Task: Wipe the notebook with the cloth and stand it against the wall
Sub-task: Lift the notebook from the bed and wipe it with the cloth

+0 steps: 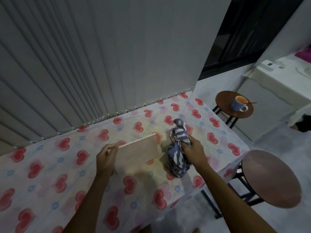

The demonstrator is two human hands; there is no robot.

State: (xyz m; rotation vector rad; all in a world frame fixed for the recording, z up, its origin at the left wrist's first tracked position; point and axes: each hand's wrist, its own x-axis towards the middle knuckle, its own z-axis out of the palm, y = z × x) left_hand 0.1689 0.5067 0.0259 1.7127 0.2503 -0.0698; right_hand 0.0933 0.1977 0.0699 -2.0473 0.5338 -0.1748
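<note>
The left hand (106, 158) pinches the notebook (138, 153) by its left edge, seemingly tilted up off the table (67, 165), long axis running 8 to 2 o'clock, while the right hand (193, 152) grips the bunched cloth (178, 133) just beside it at 3 o'clock.

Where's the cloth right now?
Head view, right of centre: the cloth is bunched in the right hand, over the heart-print table, just right of the notebook.

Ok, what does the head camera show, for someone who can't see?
A left hand holds a pale pink notebook tilted up over a heart-patterned tablecloth, while the right hand grips a crumpled blue-and-white striped cloth beside it.
</note>
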